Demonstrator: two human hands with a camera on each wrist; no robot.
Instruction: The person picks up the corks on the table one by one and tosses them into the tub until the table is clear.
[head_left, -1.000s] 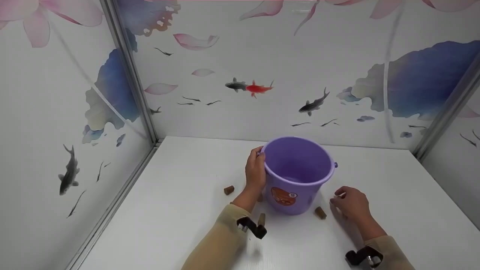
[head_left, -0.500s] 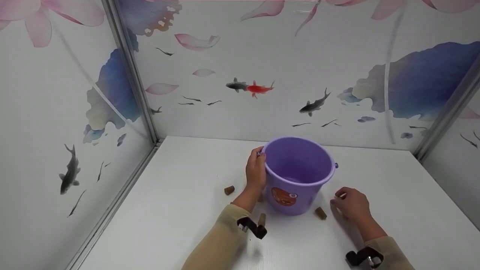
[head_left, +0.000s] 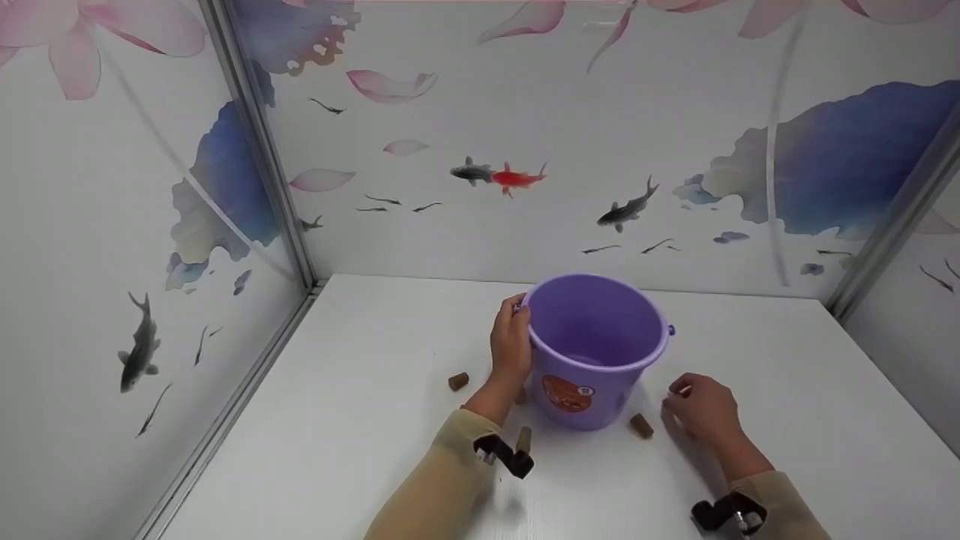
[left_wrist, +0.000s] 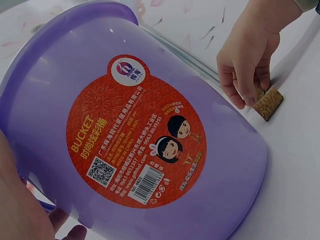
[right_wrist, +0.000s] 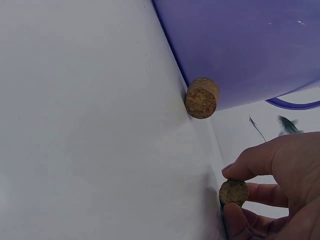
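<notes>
A purple plastic bucket [head_left: 577, 390] with a red label stands upright on the white table. My left hand [head_left: 511, 341] holds its left side just under the rim, by the handle lug; in the left wrist view fingertips [left_wrist: 76, 234] show against the wall. To the right of the bucket, my right hand [head_left: 705, 409] is low over the table. It pinches a cork stopper [right_wrist: 233, 192] between thumb and fingers, seen end-on in the right wrist view. Another cork stopper [head_left: 641, 426] lies between that hand and the bucket's base.
More cork stoppers lie about: one [head_left: 458, 381] left of the bucket, one [head_left: 524, 439] by the left wrist camera [head_left: 504, 454], another partly hidden behind the left wrist. Printed panels [head_left: 555, 105] enclose the white table [head_left: 337, 420] at the back and sides.
</notes>
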